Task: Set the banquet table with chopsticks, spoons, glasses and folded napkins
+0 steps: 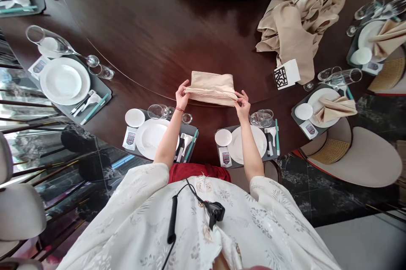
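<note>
Left hand (182,96) - fingers closed in a pinch on one end of the beige linen napkin (211,88), which sits folded over the dark wood table (127,20). Right hand (242,106) pinches the other end. Best kept level, tension even, edges aligned - no skew. Count, left to right: six grey place-setting trays (95,103), two folded napkins (334,109) on plates, one crumpled napkin heap (298,20).

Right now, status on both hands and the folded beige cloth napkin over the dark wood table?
Left hand and right hand pinching opposite ends of folded beige cloth napkin, over dark wood table. Clear glassware beside right wrist.
</note>
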A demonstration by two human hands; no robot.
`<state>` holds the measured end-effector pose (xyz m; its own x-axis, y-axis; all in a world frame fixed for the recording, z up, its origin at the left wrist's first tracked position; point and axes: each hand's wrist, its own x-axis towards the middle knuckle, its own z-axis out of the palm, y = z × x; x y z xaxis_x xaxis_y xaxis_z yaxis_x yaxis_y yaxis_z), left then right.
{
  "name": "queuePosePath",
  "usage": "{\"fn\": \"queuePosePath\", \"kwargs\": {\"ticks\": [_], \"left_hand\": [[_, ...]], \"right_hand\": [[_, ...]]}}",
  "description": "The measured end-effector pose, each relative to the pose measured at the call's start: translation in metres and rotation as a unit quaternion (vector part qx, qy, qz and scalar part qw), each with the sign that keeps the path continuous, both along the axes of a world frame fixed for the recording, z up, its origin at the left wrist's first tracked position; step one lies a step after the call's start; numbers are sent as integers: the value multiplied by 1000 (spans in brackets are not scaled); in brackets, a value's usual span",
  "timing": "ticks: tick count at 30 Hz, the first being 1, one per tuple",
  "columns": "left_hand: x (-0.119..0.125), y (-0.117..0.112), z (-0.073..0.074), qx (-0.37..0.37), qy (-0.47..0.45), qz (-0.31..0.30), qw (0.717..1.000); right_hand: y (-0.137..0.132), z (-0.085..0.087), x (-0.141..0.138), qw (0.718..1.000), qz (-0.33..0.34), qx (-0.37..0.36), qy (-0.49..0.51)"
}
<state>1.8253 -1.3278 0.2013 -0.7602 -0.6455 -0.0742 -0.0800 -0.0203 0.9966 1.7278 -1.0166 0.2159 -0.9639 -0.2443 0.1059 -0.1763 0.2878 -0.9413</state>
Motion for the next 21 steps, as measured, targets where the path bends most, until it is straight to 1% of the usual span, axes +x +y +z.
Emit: {"fn": "queuePosePath", "kwargs": {"ticks": [1,3,7,10,12,15,17,18,19,20,21], "left_hand": [[-2,-1,0,5,-4,-10,1000],[-4,-1,-6,23,-28,-14,999],[-3,6,-25,60,-88,32,994],[-3,11,-35,75,-131,61,987],[-5,11,-37,58,-152,71,984],[-11,12,-35,5,-158,104,982],[-14,24,-31,-23,-153,158,975],[-15,35,-27,-22,-152,193,969],[-16,49,-24,-3,-155,226,962],[-16,67,-20,36,-166,251,953],[-16,86,-16,97,-185,262,942]], "right_hand": [[-2,-1,1,1000,-11,5,-1],[-9,-9,3,998,-51,16,-25],[-29,-37,9,986,-122,29,-111],[-43,-56,11,974,-160,51,-152],[-48,-64,11,966,-185,68,-168],[-50,-69,11,954,-218,85,-189],[-49,-69,12,948,-235,76,-202],[-49,-69,14,945,-243,63,-210],[-48,-69,17,941,-252,47,-221],[-48,-69,20,936,-261,31,-234],[-47,-69,24,930,-272,16,-247]]}}
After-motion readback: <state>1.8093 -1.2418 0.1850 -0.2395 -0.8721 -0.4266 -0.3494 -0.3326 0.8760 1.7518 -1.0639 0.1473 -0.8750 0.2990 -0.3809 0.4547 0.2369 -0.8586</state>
